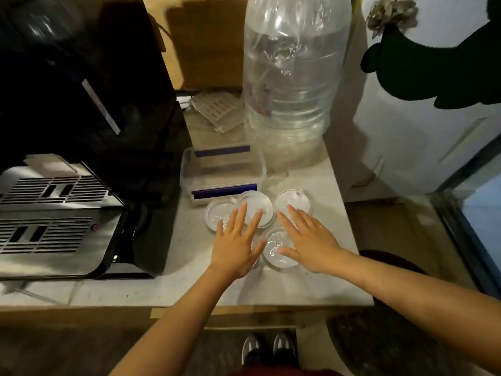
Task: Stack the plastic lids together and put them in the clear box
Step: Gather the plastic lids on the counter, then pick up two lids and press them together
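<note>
Four clear plastic lids show on the desk [311, 283]: a far left lid [217, 213], a far middle lid [256, 203], a far right lid [294, 200] and a near lid [276, 252]; a fifth may lie under the left hand [235, 248], but that cannot be told. There is one clear box [222, 169] with two blue clips, one large water bottle [292, 77] and one black machine [81, 131]. Two hands are in view, the other being the right hand [311, 240], and two shoes [268, 348] on the floor.

Left hand [237, 246] hides part of lids [254, 206]; black machine [81, 104] cut off at left edge.
</note>
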`<state>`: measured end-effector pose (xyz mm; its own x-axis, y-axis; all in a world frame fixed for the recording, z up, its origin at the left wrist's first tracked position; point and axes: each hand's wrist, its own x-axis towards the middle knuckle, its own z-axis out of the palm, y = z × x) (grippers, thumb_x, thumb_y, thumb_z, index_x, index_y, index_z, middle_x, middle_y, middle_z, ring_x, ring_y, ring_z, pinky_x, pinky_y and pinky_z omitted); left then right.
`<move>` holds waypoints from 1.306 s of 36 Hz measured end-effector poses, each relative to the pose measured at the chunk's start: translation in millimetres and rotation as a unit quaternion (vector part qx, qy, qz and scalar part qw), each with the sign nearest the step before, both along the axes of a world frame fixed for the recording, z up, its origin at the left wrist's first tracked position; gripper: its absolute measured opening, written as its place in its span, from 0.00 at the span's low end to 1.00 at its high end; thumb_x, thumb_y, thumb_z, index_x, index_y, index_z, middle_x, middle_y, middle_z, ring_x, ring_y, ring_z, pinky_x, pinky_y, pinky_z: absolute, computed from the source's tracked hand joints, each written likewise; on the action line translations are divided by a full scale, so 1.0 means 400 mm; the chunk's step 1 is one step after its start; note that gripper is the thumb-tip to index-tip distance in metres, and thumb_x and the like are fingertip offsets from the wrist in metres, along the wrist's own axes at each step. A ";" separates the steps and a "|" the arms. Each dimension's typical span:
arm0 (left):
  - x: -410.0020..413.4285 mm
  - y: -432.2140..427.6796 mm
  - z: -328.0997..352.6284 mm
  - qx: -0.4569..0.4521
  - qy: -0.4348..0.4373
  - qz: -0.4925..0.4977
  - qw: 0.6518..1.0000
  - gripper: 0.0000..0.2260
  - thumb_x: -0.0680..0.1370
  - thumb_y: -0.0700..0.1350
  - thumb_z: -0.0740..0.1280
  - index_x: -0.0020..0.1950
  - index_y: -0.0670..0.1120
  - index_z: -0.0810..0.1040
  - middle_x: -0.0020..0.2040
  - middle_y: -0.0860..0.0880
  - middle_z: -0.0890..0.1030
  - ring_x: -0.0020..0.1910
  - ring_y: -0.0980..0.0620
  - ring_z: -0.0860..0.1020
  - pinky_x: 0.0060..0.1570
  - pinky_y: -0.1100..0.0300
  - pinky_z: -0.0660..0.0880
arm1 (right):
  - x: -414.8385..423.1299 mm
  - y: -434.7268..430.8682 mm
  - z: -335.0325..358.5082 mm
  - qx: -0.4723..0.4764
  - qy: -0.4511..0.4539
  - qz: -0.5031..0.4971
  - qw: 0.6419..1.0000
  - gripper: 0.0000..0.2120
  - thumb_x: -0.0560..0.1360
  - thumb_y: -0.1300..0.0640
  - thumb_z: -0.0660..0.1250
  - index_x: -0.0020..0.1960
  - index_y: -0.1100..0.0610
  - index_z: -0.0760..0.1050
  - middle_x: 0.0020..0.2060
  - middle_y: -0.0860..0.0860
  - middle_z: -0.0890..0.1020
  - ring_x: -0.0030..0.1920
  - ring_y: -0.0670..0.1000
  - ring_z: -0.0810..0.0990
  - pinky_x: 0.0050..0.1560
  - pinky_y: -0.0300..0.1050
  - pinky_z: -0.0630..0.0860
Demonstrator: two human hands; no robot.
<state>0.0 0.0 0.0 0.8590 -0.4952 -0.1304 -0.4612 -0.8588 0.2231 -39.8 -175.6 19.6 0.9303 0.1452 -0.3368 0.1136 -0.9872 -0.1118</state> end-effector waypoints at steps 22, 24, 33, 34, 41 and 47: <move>0.008 -0.007 0.013 -0.144 0.058 0.042 0.987 0.21 0.76 0.47 0.63 0.68 0.47 0.67 0.71 0.45 0.65 0.66 0.46 0.68 0.62 0.55 0.68 | 0.045 -0.036 -0.060 0.136 0.088 -0.261 0.952 0.14 0.76 0.64 0.54 0.62 0.62 0.64 0.52 0.59 0.78 0.45 0.56 0.76 0.43 0.47 0.74; 0.020 -0.010 0.019 -0.195 0.084 0.065 0.975 0.19 0.76 0.45 0.64 0.67 0.45 0.68 0.69 0.45 0.67 0.62 0.48 0.71 0.59 0.57 0.70 | 0.055 -0.044 -0.042 0.129 0.073 -0.247 0.958 0.12 0.77 0.61 0.55 0.61 0.60 0.65 0.51 0.58 0.79 0.46 0.55 0.78 0.45 0.48 0.78; 0.087 -0.025 0.113 -0.496 0.378 0.224 0.749 0.18 0.78 0.54 0.58 0.65 0.48 0.67 0.54 0.46 0.77 0.48 0.48 0.79 0.42 0.57 0.78 | 0.117 -0.078 0.168 0.236 -0.025 -0.175 0.956 0.14 0.76 0.60 0.61 0.34 0.52 0.61 0.34 0.52 0.73 0.36 0.52 0.72 0.35 0.45 0.67; 0.093 -0.025 0.128 -0.516 0.421 0.218 0.713 0.19 0.77 0.56 0.56 0.65 0.49 0.67 0.53 0.46 0.78 0.48 0.47 0.79 0.41 0.56 0.79 | 0.119 -0.075 0.194 0.248 -0.036 -0.163 0.954 0.14 0.76 0.59 0.62 0.34 0.53 0.61 0.32 0.50 0.71 0.35 0.51 0.70 0.33 0.43 0.64; 0.102 -0.024 0.185 -0.583 0.572 0.106 0.566 0.31 0.66 0.68 0.51 0.60 0.51 0.72 0.61 0.42 0.75 0.56 0.41 0.76 0.45 0.46 0.79 | 0.143 -0.030 0.261 0.317 -0.075 -0.099 0.940 0.11 0.74 0.59 0.65 0.36 0.55 0.67 0.31 0.51 0.73 0.36 0.51 0.71 0.36 0.44 0.66; 0.104 -0.009 0.174 -0.590 0.624 0.080 0.506 0.34 0.65 0.70 0.51 0.57 0.50 0.78 0.55 0.42 0.80 0.51 0.41 0.79 0.41 0.49 0.79 | 0.165 0.020 0.246 0.330 -0.077 -0.075 0.938 0.07 0.73 0.58 0.67 0.41 0.60 0.72 0.29 0.49 0.74 0.32 0.49 0.72 0.34 0.42 0.68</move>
<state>41.5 -3.5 69.7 0.5129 -0.7983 -0.3156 0.7264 0.2077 0.6551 26.3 -167.7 117.9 0.9873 0.1377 -0.0797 0.0434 -0.7152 -0.6976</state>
